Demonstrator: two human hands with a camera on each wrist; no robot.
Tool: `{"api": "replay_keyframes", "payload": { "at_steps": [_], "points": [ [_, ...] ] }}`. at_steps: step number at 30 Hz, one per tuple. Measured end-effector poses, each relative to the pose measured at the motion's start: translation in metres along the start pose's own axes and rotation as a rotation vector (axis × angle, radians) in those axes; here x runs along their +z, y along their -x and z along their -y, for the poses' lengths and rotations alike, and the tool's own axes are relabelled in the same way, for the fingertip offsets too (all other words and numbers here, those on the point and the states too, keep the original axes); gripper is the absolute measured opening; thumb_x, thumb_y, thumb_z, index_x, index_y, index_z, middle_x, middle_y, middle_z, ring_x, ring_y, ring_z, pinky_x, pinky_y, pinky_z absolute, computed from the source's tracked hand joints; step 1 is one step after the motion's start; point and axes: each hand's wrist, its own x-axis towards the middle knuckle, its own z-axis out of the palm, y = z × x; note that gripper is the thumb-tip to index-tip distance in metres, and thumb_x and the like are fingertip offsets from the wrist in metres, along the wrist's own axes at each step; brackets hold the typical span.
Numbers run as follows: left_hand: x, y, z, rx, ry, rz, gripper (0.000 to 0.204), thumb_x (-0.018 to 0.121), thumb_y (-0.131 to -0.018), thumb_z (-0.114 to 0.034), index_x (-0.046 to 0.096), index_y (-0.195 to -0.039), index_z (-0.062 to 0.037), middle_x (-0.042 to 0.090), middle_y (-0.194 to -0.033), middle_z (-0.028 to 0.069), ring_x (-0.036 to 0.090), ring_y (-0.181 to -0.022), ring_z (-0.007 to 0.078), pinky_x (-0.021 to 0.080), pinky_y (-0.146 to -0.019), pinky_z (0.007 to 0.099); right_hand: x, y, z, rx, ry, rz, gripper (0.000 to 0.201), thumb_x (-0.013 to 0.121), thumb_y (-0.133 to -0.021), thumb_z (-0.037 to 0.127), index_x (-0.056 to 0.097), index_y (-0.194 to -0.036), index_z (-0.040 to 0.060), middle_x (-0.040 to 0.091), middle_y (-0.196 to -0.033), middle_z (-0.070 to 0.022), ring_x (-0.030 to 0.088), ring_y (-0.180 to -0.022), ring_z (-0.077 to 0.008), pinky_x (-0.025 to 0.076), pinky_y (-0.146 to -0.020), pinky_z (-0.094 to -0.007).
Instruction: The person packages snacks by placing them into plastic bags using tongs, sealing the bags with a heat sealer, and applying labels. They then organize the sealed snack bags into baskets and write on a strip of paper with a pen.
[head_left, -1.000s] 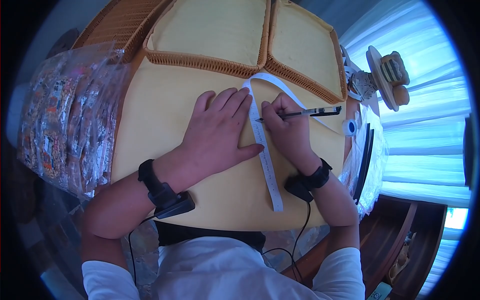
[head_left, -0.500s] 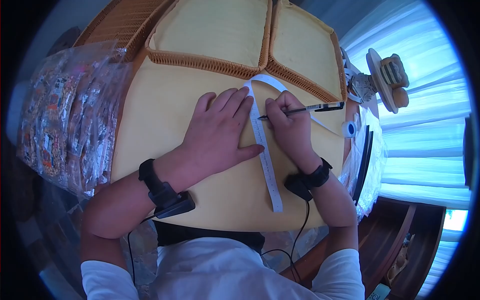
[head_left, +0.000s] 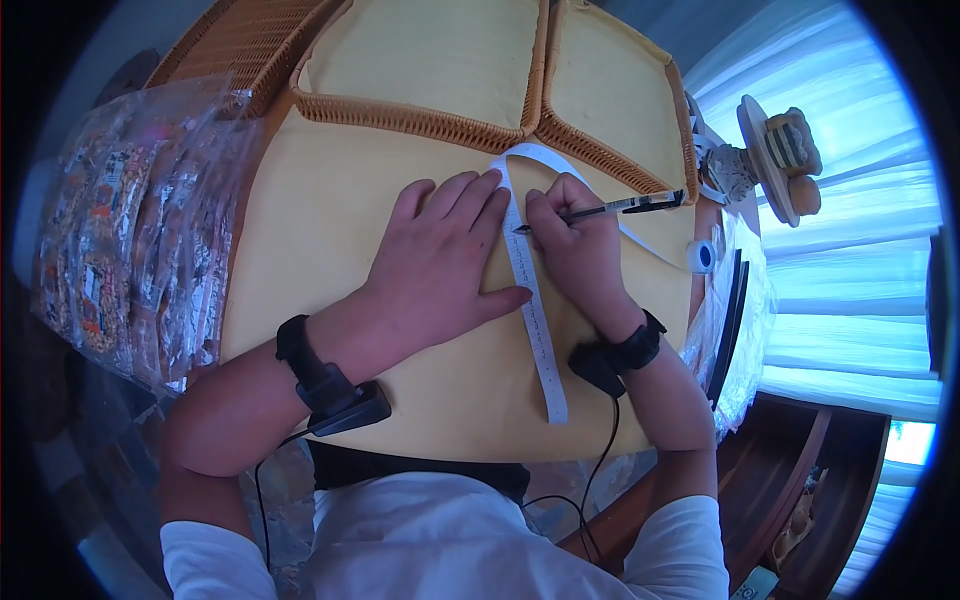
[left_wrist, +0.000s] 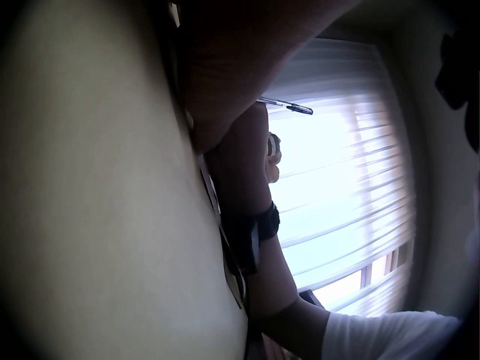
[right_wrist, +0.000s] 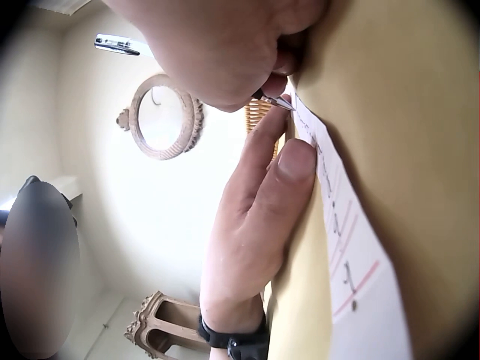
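Note:
A long white paper strip [head_left: 535, 335] with a row of small handwritten marks lies on the pale yellow tabletop [head_left: 310, 250]. Fingers spread and fairly straight, my left hand [head_left: 425, 255] rests flat beside it, with fingertips and thumb tip on the strip's left edge. My right hand [head_left: 585, 245] pinches a black-and-clear pen [head_left: 610, 208] between thumb and fingers, its tip on the strip between the hands. In the right wrist view, red lines cross the near part of the strip [right_wrist: 352, 277]. Its far end loops up and right, towards a small white roll [head_left: 702, 257].
Wicker trays [head_left: 425, 118] with pale linings stand along the back. Plastic bags of packaged snacks [head_left: 130, 240] sit at the left edge. Clear plastic wrapping [head_left: 745, 330] lies on the right, near a small stand [head_left: 765, 160] holding toy-like cakes.
The pen tip has shifted slightly up along the strip, and the right hand has moved a little with it. My left hand stays in place.

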Motion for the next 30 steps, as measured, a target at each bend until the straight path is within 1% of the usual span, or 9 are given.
{"api": "replay_keyframes", "payload": {
  "at_steps": [5,8,11,13,16,17,19,25,30],
  "points": [
    [0.0,0.0,0.0,-0.001,0.008,0.005,0.092,0.08,-0.086,-0.056,0.053,-0.15,0.0047,0.049,-0.16,0.0179,0.042,-0.151,0.0299,0.029,-0.124,0.047,-0.001,-0.001,0.004,0.031,-0.023,-0.001,0.036,0.072,-0.102,0.013,0.048,-0.077,0.005,0.048,-0.065,0.0005,0.044,-0.062,-0.0066,0.041,-0.055,-0.0296],
    [-0.001,0.001,0.0,-0.008,-0.006,0.015,0.092,0.08,-0.086,-0.056,0.053,-0.15,0.0048,0.049,-0.16,0.0179,0.042,-0.151,0.0299,0.029,-0.124,0.0471,-0.001,-0.001,0.001,-0.01,0.02,0.003,0.036,0.072,-0.102,0.014,0.048,-0.076,0.0053,0.05,-0.065,0.0011,0.045,-0.062,-0.0056,0.04,-0.055,-0.0285],
    [-0.001,0.001,-0.001,-0.002,0.01,-0.004,0.092,0.08,-0.085,-0.056,0.054,-0.149,0.0047,0.05,-0.159,0.0178,0.041,-0.151,0.0299,0.028,-0.124,0.0472,-0.004,-0.002,0.008,0.042,-0.041,0.017,0.035,0.071,-0.101,0.013,0.048,-0.076,0.0056,0.053,-0.067,0.0015,0.046,-0.063,-0.0049,0.04,-0.055,-0.0274],
    [-0.003,0.002,-0.003,0.003,0.01,0.013,0.091,0.081,-0.084,-0.057,0.055,-0.147,0.0045,0.051,-0.157,0.0176,0.042,-0.15,0.0297,0.027,-0.124,0.0474,-0.007,-0.007,0.012,0.174,-0.183,-0.002,0.034,0.07,-0.101,0.011,0.048,-0.076,0.0056,0.054,-0.067,0.0022,0.045,-0.062,-0.0043,0.039,-0.055,-0.027],
    [-0.006,0.003,-0.006,-0.001,0.026,0.032,0.091,0.082,-0.083,-0.057,0.056,-0.146,0.0044,0.051,-0.155,0.0175,0.042,-0.15,0.0294,0.026,-0.124,0.0478,-0.006,-0.007,0.013,0.177,-0.177,-0.009,0.032,0.07,-0.1,0.01,0.049,-0.076,0.0059,0.053,-0.065,0.0032,0.044,-0.061,-0.0037,0.038,-0.053,-0.0269],
    [-0.006,0.003,-0.006,0.0,0.027,0.029,0.091,0.082,-0.083,-0.057,0.056,-0.146,0.0044,0.051,-0.155,0.0175,0.042,-0.15,0.0294,0.026,-0.124,0.0478,-0.005,-0.006,0.009,0.175,-0.174,-0.008,0.032,0.07,-0.1,0.01,0.049,-0.076,0.0059,0.053,-0.065,0.0032,0.044,-0.061,-0.0037,0.038,-0.053,-0.0269],
    [-0.005,0.004,-0.004,0.012,0.023,0.018,0.092,0.082,-0.082,-0.057,0.057,-0.145,0.0045,0.051,-0.155,0.0172,0.042,-0.15,0.0292,0.026,-0.124,0.0478,0.001,-0.002,0.002,0.008,-0.092,-0.049,0.033,0.071,-0.1,0.01,0.049,-0.077,0.0058,0.049,-0.064,0.0034,0.043,-0.061,-0.0035,0.038,-0.053,-0.0272],
    [-0.006,0.003,-0.006,-0.01,0.031,0.037,0.096,0.082,-0.082,-0.058,0.053,-0.15,0.005,0.051,-0.156,0.0168,0.041,-0.15,0.0288,0.025,-0.125,0.0477,0.004,-0.001,-0.003,0.001,-0.066,-0.02,0.034,0.072,-0.101,0.011,0.048,-0.078,0.005,0.045,-0.066,0.0027,0.04,-0.065,-0.0056,0.038,-0.055,-0.0296],
    [-0.006,0.003,-0.005,-0.014,0.037,0.044,0.099,0.081,-0.082,-0.058,0.052,-0.151,0.0055,0.05,-0.157,0.0171,0.041,-0.15,0.0288,0.025,-0.124,0.0478,0.004,-0.002,-0.004,-0.014,-0.039,-0.002,0.034,0.072,-0.101,0.012,0.048,-0.078,0.0049,0.044,-0.066,0.0025,0.039,-0.065,-0.0063,0.038,-0.055,-0.0305]
  ]
}}
